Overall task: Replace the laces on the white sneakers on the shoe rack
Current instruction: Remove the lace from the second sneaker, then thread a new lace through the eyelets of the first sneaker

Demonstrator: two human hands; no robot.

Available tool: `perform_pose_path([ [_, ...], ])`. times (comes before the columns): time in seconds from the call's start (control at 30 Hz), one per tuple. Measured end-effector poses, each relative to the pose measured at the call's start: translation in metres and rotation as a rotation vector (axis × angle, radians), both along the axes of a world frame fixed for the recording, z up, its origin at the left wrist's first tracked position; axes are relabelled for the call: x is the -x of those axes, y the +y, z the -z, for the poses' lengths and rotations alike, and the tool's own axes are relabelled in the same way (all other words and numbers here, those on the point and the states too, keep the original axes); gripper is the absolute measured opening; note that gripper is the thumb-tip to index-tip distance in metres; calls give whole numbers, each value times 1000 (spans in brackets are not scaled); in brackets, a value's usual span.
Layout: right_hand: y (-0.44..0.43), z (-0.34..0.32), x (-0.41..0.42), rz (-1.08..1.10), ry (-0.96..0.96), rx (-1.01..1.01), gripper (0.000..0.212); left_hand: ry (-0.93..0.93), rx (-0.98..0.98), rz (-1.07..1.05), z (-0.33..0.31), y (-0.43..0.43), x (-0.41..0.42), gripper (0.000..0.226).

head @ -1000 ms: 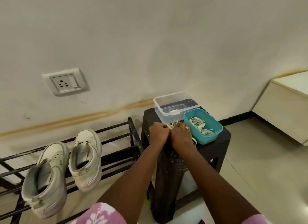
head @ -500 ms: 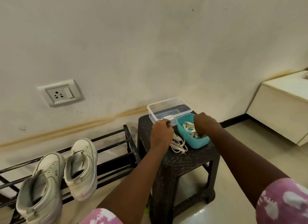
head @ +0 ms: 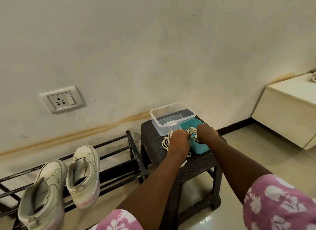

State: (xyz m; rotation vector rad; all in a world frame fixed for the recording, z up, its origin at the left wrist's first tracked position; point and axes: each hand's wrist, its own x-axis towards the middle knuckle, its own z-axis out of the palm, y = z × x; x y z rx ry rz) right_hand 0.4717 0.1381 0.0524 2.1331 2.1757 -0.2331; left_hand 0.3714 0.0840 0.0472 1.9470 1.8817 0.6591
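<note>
Stool (head: 196, 169): dark plastic, showing a rough woven-look texture, matt.
Rack (head: 132, 147), left of stool: black metal bars, looking scuffed.
Sneakers (head: 83, 171), left of stool: off-white, smooth uppers, looking soiled.
Box (head: 164, 128), back of stool: clear plastic, glossy.
Tub (head: 200, 148), right side of stool: teal plastic, smooth.
Laces (head: 165, 142), on stool: white flat cloth.
Floor (head: 256, 152), under stool: glossy tile, reflecting light.
Wall (head: 153, 50), behind stool: matt paint, showing stains.
Sleeves (head: 282, 204): pink printed cloth.

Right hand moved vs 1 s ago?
Yes: the right hand went from beside the left hand, which grips loose laces, rightward into the teal tub on the stool.
</note>
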Motion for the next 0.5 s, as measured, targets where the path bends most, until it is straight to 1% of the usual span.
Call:
perform_pose_path([
  [0.07, -2, -2, 1, -16, -6, 18, 33, -6, 35, 1, -4, -2, -2, 34],
  [0.13, -5, -10, 3, -32, -27, 2, 39, -53, 27, 25, -9, -7, 0, 28],
  [0.2, -8, -26, 4, -31, -28, -46, 42, -102, -16, 22, -16, -13, 8, 30],
  [0.27, -13, -52, 5, -24, -7, -124, 39, -146, -50, -24, -25, -20, 23, 32],
  [0.33, -19, -81, 7, -13, 52, -196, 33, -189, -59, -75, -39, -30, 42, 31],
  [0.4, -31, -110, 17, -30, 169, -209, 31, -229, -57, -128, -58, -46, 62, 33],
  [0.47, -45, -132, 37, -88, 282, -188, 39, -274, -55, -165, -80, -65, 80, 35],
  [0.5, -52, -139, 48, -137, 303, -158, 46, -317, -52, -184, -89, -74, 86, 36],
])
